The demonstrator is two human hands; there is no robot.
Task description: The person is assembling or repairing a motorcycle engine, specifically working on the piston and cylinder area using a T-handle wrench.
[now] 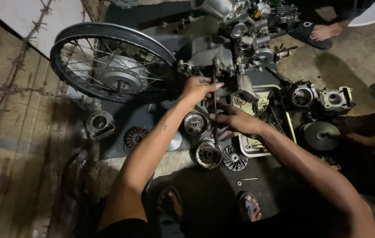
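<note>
packages: none seen | labels: none seen | signs, screens: none, though dim edges may hide some

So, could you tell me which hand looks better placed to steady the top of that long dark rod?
Probably the left hand: it is already at the upper end of the rod, beside the engine block. The right hand grips the rod lower down, near the round rotor part.

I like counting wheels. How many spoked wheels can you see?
1. The spoked wheel lies at upper left, beside the engine. Others may be hidden out of view.
</note>
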